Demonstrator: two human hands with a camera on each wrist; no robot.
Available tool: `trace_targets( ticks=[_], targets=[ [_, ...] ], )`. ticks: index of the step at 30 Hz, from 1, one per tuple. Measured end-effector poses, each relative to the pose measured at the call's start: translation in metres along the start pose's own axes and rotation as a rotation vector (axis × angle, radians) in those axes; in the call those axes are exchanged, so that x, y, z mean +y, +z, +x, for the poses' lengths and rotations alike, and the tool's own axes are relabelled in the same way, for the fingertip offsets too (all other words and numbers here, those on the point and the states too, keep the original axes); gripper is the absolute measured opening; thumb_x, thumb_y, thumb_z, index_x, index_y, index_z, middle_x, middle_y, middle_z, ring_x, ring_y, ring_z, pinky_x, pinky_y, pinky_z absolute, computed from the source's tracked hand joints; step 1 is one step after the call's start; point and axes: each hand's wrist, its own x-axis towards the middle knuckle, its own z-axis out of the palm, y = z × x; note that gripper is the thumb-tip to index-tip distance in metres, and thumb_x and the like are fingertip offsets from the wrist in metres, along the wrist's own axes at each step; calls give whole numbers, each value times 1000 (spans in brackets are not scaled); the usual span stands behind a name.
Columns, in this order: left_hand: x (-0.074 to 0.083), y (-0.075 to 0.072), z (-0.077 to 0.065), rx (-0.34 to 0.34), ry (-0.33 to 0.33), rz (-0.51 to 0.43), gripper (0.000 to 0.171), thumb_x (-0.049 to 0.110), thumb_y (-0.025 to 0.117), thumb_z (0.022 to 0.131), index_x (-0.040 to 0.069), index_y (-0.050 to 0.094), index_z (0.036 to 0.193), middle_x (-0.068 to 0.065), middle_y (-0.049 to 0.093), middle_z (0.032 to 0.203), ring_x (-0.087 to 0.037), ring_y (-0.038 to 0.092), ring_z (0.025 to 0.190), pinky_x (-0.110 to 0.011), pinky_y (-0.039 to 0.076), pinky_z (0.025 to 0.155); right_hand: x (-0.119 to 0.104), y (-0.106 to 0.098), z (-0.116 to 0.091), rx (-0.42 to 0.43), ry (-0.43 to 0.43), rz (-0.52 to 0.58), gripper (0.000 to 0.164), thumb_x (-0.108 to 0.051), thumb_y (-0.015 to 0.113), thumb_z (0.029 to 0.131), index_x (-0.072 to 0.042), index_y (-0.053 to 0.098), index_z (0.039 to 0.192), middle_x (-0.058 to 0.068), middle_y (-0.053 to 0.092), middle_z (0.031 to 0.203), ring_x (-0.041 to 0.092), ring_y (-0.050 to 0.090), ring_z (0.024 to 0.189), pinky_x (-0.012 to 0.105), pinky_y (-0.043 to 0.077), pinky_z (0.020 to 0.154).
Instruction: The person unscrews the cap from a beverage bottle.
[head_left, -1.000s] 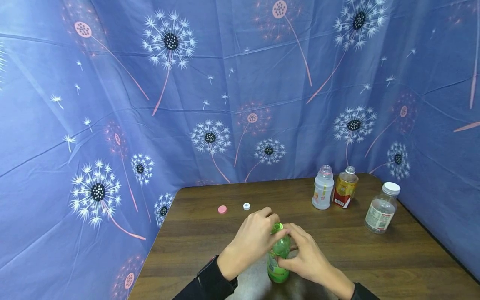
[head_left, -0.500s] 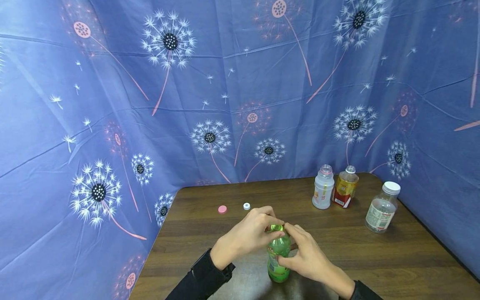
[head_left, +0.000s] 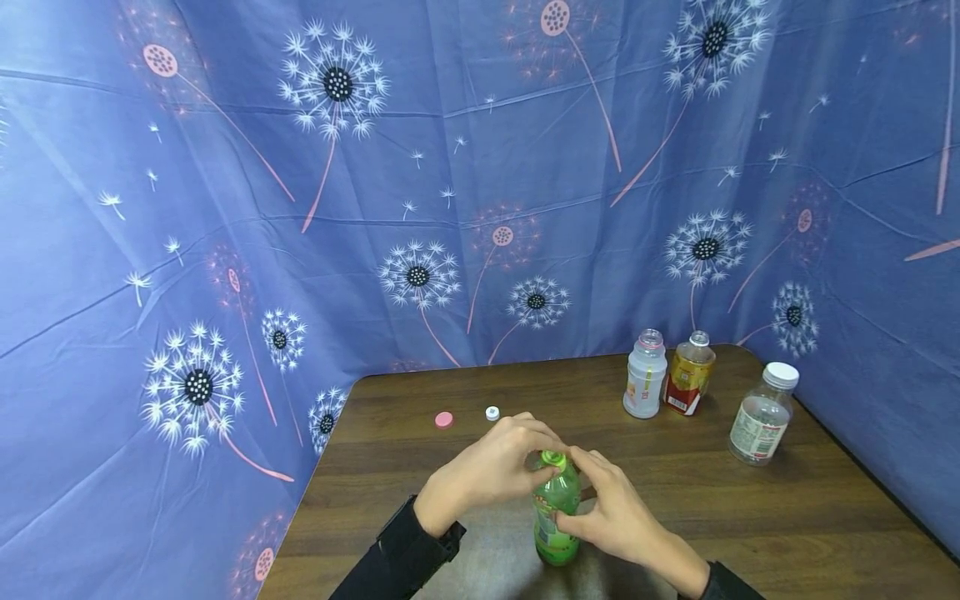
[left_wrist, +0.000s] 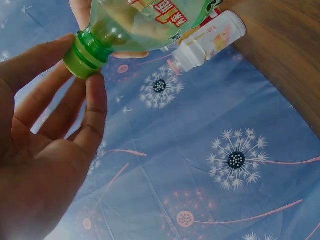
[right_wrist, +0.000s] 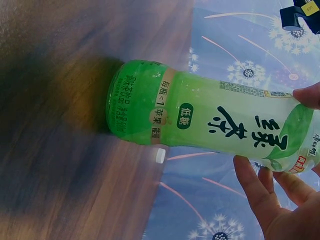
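Note:
A green tea bottle [head_left: 557, 543] stands upright on the table near its front. My right hand [head_left: 618, 521] grips the upper part of the bottle from the right. In the right wrist view, the thumb and fingers lie on opposite sides of the label [right_wrist: 240, 120]. At the top, my left hand [head_left: 483, 471] pinches the yellow-green bottle cap [left_wrist: 84, 61] between thumb and fingers. The cap sits at the bottle's neck; whether it is loose cannot be told.
A pink cap [head_left: 444, 420] and a white cap [head_left: 492, 413] lie on the wooden table [head_left: 390, 467] farther back. An uncapped white bottle [head_left: 645, 379], a yellow-and-red bottle [head_left: 689, 375] and a white-lidded clear jar [head_left: 761, 417] stand at the right. A blue dandelion-print cloth [head_left: 465, 167] hangs behind.
My left hand and wrist have shifted a little left and turned about the cap, leaving more of it showing. The right hand and the bottle have stayed almost still.

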Motion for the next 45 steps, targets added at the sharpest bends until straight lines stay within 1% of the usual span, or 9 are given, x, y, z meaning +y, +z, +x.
trace_targets(
  ticks=[4,8,11,14,23,30,35,41,45],
  targets=[
    [7,8,0,77,-50,107,23,28,79,96,13,79,113,3,72,106,-9,64,97,-15,50,84,0,0,-1,0,15,0,76,-15,91,75,-25,57,143,-8,64,116,12,65,102,27,61,73],
    [14,17,1,164,-169,298,30,46,74,97,16,73,92,7,60,79,-4,54,67,-16,45,60,0,1,-2,0,41,2,77,-15,91,75,-24,57,143,-7,65,118,15,66,103,27,61,74],
    [17,21,2,178,-259,393,42,54,71,97,18,61,77,10,46,62,-2,40,50,-18,36,47,1,2,-2,7,55,8,74,-16,91,75,-20,58,142,-6,66,118,15,66,102,29,62,74],
    [19,25,3,185,-286,417,45,56,71,96,18,59,74,10,44,57,-2,39,46,-18,34,43,1,3,-3,8,66,4,73,-17,91,76,-16,59,141,-3,66,120,15,66,103,29,62,74],
    [22,27,4,204,-208,377,31,40,79,95,13,66,85,3,60,70,-5,56,54,-15,41,47,1,3,-3,10,61,2,72,-17,91,75,-27,59,139,-6,66,115,13,65,100,30,62,72],
    [15,16,2,98,-94,248,23,31,74,100,15,63,88,7,51,76,-1,42,64,-13,35,56,2,2,-2,14,48,4,72,-16,90,75,-35,59,137,-11,65,110,10,64,98,27,60,71],
    [7,9,0,41,-33,127,13,27,73,101,14,70,99,5,59,88,1,48,74,-7,39,65,2,1,-1,9,36,9,71,-16,90,75,-35,59,136,-13,64,106,9,63,95,27,60,70],
    [5,3,-2,-26,-30,6,24,22,73,100,7,77,119,2,62,95,4,49,74,-4,40,64,1,-1,-1,-5,51,36,70,-16,90,77,-29,59,138,-8,63,106,10,63,95,27,61,71],
    [5,4,-2,-4,-43,44,23,23,75,99,9,78,117,3,65,96,2,54,74,-4,41,64,0,-1,0,-11,54,33,71,-15,90,76,-30,59,139,-8,64,108,9,63,96,27,61,71]
  ],
)
